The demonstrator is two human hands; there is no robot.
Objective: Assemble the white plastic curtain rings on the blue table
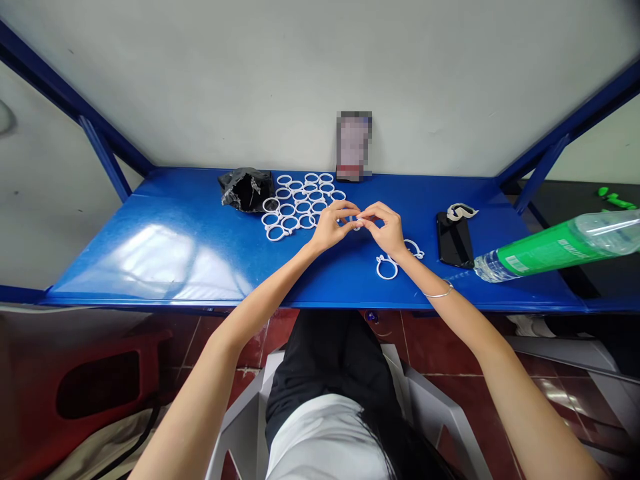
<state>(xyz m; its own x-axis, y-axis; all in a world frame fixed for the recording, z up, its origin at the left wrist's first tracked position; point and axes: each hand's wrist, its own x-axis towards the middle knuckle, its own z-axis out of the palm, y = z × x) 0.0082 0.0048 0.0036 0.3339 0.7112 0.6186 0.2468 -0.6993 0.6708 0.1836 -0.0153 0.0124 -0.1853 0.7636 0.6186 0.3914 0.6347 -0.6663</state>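
Observation:
My left hand (334, 225) and my right hand (384, 225) meet over the middle of the table, both with fingers pinched together. Between the fingertips a bit of a white plastic ring (356, 225) shows; the fingers hide most of it. Left of my left hand lies a group of several white rings (287, 210) with small knobs, some touching or overlapping. Two more rings lie near my right wrist: one ring (387, 268) in full view and another (414, 248) partly behind the wrist.
A crumpled black plastic bag (246, 189) lies open beside the rings. A phone-like thing (354, 147), pixelated, leans on the wall. To the right are a black phone (454, 241), a white strip-like item (461, 212) and a green-labelled bottle (555, 248) on the blue table (150, 260).

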